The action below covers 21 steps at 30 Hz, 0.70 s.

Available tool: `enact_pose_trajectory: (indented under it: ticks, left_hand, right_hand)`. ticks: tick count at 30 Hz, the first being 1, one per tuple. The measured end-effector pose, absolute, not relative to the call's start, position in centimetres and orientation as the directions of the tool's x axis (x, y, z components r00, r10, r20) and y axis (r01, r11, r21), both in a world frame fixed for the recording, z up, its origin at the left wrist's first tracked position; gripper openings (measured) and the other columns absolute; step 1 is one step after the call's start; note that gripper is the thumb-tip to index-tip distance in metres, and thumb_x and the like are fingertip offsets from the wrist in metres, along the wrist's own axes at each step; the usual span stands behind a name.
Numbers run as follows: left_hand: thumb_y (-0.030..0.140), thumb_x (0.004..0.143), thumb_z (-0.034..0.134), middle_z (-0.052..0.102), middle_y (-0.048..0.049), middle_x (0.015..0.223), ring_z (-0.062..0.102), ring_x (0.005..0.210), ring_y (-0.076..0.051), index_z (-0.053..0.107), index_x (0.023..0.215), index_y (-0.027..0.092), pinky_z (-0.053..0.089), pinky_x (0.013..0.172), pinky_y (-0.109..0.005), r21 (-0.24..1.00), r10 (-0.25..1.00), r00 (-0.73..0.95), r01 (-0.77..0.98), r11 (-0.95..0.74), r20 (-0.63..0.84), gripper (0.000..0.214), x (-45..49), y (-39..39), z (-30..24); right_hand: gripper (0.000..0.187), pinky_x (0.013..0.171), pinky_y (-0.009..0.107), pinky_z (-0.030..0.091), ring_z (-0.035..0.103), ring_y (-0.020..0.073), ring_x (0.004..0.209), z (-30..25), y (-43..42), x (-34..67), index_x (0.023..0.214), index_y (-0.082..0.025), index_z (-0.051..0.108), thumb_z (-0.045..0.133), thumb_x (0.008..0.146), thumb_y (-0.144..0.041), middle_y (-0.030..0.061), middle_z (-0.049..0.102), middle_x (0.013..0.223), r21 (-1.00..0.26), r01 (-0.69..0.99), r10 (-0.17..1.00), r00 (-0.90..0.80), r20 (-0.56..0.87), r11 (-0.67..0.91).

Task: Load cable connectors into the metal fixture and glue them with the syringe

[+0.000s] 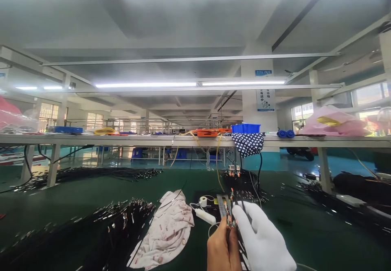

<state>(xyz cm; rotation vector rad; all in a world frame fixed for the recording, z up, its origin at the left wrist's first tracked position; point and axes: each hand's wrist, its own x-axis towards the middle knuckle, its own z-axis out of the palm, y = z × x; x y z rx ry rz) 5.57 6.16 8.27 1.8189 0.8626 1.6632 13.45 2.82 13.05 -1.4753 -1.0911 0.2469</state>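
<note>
Work in hand looks partway. A few black cables [229,212] with coloured wire ends are held above the tabletop [290,222], near the middle of its near edge. Left hand [224,242], bare: thumb and fingers closed around them. Right hand [262,236], white-gloved: against the cables' right side; cannot tell whether its fingers pinch one or merely touch. Just behind, a black box [200,195] and a metal strip [222,206]. More cables lie about: a large left bundle [131,214] toward the left near corner, a rear bundle [106,173] along the back left edge, a right bundle [324,197] toward the right edge. Which bundles are finished and which waiting: cannot tell. Held cables not yet laid down.
</note>
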Motion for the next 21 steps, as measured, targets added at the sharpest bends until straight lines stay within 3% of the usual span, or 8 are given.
enact_pose_trajectory:
  ticks: [4, 8, 14, 17, 21]
  left_hand:
    - [0.072, 0.094, 0.045, 0.073, -0.0141, 0.092, 0.064, 0.083, -0.026, 0.075, 0.104, 0.014, 0.045, 0.077, -0.031, 0.780, 0.778, 0.068, 0.013, -0.626, 0.624, 0.066, 5.8, 5.9, 8.6]
    - [0.078, 0.083, 0.060, 0.065, -0.0085, 0.079, 0.057, 0.078, -0.021, 0.073, 0.090, 0.014, 0.044, 0.069, -0.027, 0.850, 0.858, 0.062, -0.193, -0.490, 0.509, 0.066, 5.7, 6.2, 8.7]
    - [0.073, 0.063, 0.081, 0.043, 0.0047, 0.062, 0.037, 0.055, -0.008, 0.064, 0.088, 0.015, 0.032, 0.052, -0.020, 0.853, 0.952, 0.151, -0.497, -0.159, 0.265, 0.066, 5.8, 7.0, 8.6]
    - [0.072, 0.061, 0.084, 0.042, 0.0054, 0.063, 0.036, 0.055, -0.007, 0.063, 0.088, 0.014, 0.030, 0.053, -0.020, 0.818, 0.956, 0.130, -0.555, -0.151, 0.265, 0.067, 5.9, 7.0, 8.8]
    - [0.068, 0.064, 0.085, 0.043, 0.0054, 0.064, 0.038, 0.056, -0.007, 0.066, 0.095, 0.015, 0.029, 0.053, -0.019, 0.807, 0.963, 0.080, -0.565, -0.170, 0.258, 0.064, 5.9, 6.7, 9.0]
  right_hand:
    - [0.048, 0.084, 0.035, 0.046, 0.065, 0.0264, 0.095, 13.7, 2.6, 14.2, 0.098, -0.029, 0.067, 0.041, 0.083, -0.067, 0.0014, 0.071, 0.099, -0.854, 0.463, 0.782, 0.431, 0.450, 0.236]
    - [0.052, 0.094, 0.040, 0.045, 0.065, 0.0290, 0.103, 12.9, 3.0, 14.5, 0.109, -0.028, 0.067, 0.042, 0.084, -0.067, 0.0022, 0.071, 0.112, -0.855, 0.459, 0.785, 0.427, 0.449, 0.240]
    - [0.051, 0.107, 0.047, 0.043, 0.061, 0.0333, 0.117, 9.4, 4.4, 14.5, 0.116, -0.024, 0.067, 0.043, 0.093, -0.063, 0.0067, 0.069, 0.122, -0.714, 0.623, 0.557, 0.486, 0.674, 0.320]
    - [0.046, 0.103, 0.042, 0.047, 0.067, 0.0303, 0.107, 9.0, 4.2, 14.6, 0.113, -0.023, 0.069, 0.045, 0.097, -0.060, 0.0066, 0.071, 0.114, -0.589, 0.719, 0.455, 0.413, 0.789, 0.368]
    - [0.034, 0.079, 0.034, 0.054, 0.070, 0.0232, 0.079, 10.0, 3.3, 14.3, 0.097, -0.029, 0.071, 0.044, 0.101, -0.048, -0.0002, 0.072, 0.088, -0.561, 0.738, 0.511, 0.340, 0.789, 0.376]
